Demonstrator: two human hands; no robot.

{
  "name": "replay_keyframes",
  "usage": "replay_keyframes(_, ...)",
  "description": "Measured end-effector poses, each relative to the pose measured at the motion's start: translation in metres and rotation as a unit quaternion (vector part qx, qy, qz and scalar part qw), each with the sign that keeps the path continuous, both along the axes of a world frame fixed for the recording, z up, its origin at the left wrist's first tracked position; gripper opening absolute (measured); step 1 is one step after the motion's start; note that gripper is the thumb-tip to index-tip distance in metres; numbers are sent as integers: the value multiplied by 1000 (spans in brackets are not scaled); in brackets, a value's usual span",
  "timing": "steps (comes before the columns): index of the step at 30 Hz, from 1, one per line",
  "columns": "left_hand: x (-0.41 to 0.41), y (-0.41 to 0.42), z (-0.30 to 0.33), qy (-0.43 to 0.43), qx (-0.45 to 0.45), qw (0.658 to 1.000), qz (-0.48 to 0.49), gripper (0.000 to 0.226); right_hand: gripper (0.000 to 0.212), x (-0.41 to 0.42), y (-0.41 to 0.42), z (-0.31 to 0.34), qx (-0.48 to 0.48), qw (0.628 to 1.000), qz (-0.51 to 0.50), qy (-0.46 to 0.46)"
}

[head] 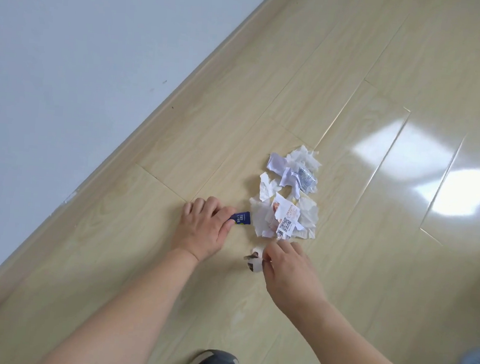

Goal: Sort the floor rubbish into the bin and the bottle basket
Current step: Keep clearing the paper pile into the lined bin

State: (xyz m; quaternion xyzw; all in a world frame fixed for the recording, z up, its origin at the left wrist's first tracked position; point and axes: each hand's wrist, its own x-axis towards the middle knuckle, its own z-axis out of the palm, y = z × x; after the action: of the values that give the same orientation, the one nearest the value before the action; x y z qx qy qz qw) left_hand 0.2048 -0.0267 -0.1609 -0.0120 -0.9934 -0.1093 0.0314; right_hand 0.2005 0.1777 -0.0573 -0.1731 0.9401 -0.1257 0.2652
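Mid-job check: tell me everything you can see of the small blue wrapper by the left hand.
The blue wrapper is a small, flat, glossy packet scrap, dark blue with white print and a yellow-green patch on its lower edge. It lies low at the floor, just left of the paper pile and apart from it. The left hand pinches its left end between thumb and fingers, hiding that end. Whether it is lifted off the boards cannot be told.

A room in a home, it seems: glossy pale wood-plank floor [358,76], matching skirting board [151,124], plain white wall [70,51].
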Motion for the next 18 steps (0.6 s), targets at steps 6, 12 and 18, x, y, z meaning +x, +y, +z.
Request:
replay_keyframes(6, -10, 4, 36, -228, 128, 958, 117, 8, 13, -4, 28, 62, -57, 992, -103, -37)
replay_keyframes(12, -22, 28, 143, -288, 259, 911, 141, 5, 15, -2, 113, 145, -14, 964, -254, 72)
replay_keyframes(18, -50, 162, 267, -339, 248, 907, -25, 13, 13, 34, 230, 202, -70, 878, -465, 89)
